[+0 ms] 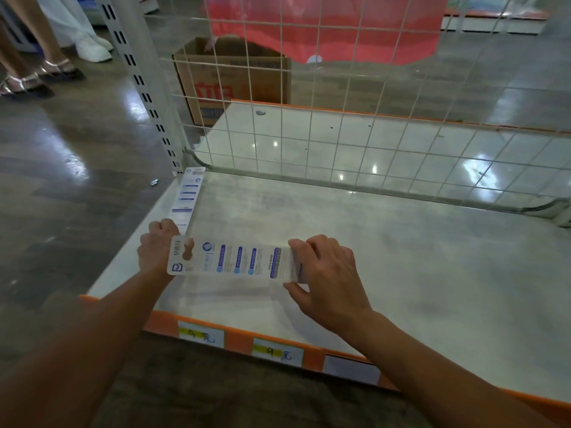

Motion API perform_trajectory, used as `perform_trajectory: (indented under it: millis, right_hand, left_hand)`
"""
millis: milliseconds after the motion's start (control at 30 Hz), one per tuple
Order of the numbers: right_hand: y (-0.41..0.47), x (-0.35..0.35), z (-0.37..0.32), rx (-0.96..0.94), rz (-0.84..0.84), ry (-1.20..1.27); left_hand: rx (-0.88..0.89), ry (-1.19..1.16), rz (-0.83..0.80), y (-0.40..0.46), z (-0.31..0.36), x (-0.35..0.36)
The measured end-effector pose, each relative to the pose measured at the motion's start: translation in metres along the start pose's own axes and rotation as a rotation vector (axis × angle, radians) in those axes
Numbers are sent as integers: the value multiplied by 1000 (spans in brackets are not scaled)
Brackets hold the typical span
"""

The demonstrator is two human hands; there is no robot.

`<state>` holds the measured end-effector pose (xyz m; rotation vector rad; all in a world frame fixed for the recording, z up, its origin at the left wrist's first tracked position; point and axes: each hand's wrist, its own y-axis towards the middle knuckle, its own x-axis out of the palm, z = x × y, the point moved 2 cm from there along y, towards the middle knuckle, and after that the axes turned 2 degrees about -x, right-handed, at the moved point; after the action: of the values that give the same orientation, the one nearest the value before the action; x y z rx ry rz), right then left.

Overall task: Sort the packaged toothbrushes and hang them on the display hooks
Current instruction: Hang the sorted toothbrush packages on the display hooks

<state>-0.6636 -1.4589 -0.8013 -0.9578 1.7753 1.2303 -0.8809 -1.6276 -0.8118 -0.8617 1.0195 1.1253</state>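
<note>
A white toothbrush package (pixel 234 260) with blue print is held flat and sideways just above the shelf (pixel 401 257), back side up. My right hand (pixel 324 273) pinches its right end between thumb and fingers. Partly behind the package's left end, where the hang hole is, my left hand (pixel 156 245) has its fingers curled round the near end of a second white package (pixel 187 196). That one lies along the shelf's left edge, reaching toward the upright post. No display hooks are visible.
A white wire grid panel (pixel 340 118) stands at the back of the shelf, fixed to a slotted post (pixel 145 88). Behind it sits a cardboard box (pixel 234 78). Yellow price labels (pixel 278 352) line the orange front edge. A person's feet (pixel 40 75) stand at far left.
</note>
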Motion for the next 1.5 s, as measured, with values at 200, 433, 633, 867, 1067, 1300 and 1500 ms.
perform_trajectory:
  millis: [200,433,633,867,1067,1300,1500]
  right_hand:
    - [0,-1,-2,37,9,23]
    - [2,-16,-6,281,-151,241]
    - [4,-40,-9,509,-139,440]
    - [7,-84,-12,574,3,597]
    - [16,-136,-22,601,74,724]
    - [25,-235,-56,690,-17,1164]
    - [33,-321,-82,1037,-332,1814]
  left_hand:
    - [-32,-118,-33,-14,4,-4]
    - [-206,-440,-181,-36,31,-6]
    - [-295,-1057,-543,-80,67,-25]
    - [-91,-1308,-760,-119,100,-68]
    - [36,-1365,-739,-143,120,-108]
    - [62,-1271,-769,-190,139,-181]
    - [34,-1228,-775,-233,159,-260]
